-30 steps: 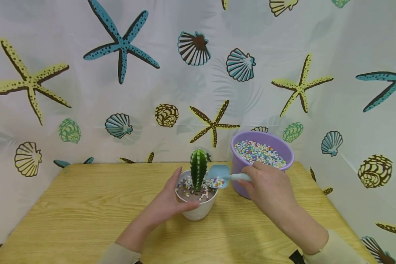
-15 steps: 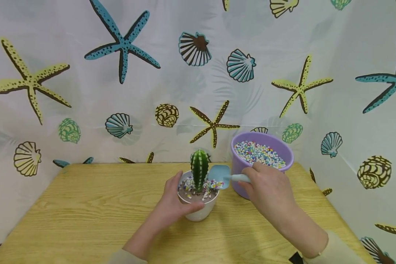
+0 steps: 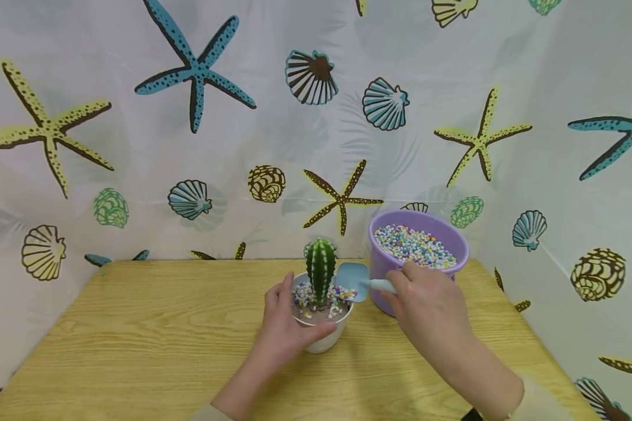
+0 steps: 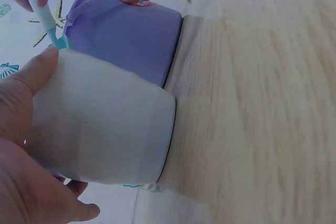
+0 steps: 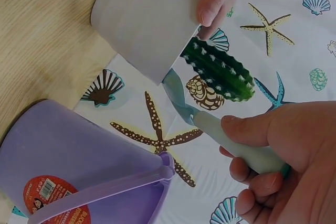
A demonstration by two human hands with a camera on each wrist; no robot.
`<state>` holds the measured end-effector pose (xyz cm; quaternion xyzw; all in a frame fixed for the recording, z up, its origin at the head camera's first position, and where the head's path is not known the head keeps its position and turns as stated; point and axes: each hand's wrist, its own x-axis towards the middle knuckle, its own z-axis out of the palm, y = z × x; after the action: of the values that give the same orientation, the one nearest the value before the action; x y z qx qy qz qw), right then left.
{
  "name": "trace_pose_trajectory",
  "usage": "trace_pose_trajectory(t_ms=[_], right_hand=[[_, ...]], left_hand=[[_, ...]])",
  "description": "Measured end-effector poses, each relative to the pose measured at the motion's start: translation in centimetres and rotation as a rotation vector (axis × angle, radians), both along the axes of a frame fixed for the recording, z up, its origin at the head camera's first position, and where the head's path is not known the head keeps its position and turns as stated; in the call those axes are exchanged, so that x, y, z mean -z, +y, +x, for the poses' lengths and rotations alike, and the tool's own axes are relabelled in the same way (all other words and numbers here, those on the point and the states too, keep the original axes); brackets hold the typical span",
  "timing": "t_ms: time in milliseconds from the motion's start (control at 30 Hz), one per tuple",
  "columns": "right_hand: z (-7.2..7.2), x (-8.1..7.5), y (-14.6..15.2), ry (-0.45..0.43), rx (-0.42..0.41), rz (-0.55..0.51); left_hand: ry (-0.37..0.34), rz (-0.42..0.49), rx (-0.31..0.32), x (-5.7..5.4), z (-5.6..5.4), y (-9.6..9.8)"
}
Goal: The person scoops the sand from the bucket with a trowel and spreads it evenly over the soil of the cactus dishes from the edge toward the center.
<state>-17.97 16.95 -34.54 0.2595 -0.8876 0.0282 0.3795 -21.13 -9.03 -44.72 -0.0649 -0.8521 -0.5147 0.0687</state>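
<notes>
A white plant pot [image 3: 323, 342] stands on the table, holding a green cactus [image 3: 321, 272] in grey-brown soil. Small coloured pebbles [image 3: 302, 294] lie on the soil around the stem. My left hand [image 3: 287, 327] grips the pot from the left, thumb across the near side and fingers round the far side. With my right hand [image 3: 432, 304] I hold a light blue toy shovel [image 3: 354, 279] by its pale handle. Its blade is at the pot's right rim, with some pebbles at its lower edge. In the right wrist view the shovel's tip [image 5: 172, 80] meets the rim.
Just right of the pot stands a purple bucket [image 3: 381, 272] with many coloured pebbles inside. Its handle [image 5: 105, 190] hangs on the near side. The wooden table [image 3: 137, 339] ends at a curtain [image 3: 216, 152] printed with starfish and shells.
My left hand and the pot with its cactus have shifted slightly to the right. The shovel blade has also shifted a little right, staying at the rim. The bucket stays put.
</notes>
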Motion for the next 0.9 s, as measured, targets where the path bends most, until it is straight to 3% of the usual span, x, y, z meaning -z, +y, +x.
trace_pose_trajectory(t_ms=[200, 300, 433, 700, 900], right_hand=[[0.2, 0.3, 0.0, 0.034, -0.002, 0.031], [0.3, 0.5, 0.0, 0.058, -0.006, 0.043], [0.3, 0.6, 0.0, 0.091, -0.009, 0.053], [0.6, 0.6, -0.1, 0.141, -0.021, 0.064], [0.6, 0.7, -0.2, 0.182, -0.044, 0.060]], left_hand=[[0.020, -0.008, -0.035, 0.0, 0.3, 0.8], [-0.001, -0.001, -0.020, -0.1, 0.2, 0.7], [-0.065, 0.029, 0.062, -0.4, -0.4, -0.3], [-0.143, 0.007, 0.296, -0.7, -2.8, -3.3], [-0.163, 0.027, 0.304, -0.6, -3.1, -3.4]])
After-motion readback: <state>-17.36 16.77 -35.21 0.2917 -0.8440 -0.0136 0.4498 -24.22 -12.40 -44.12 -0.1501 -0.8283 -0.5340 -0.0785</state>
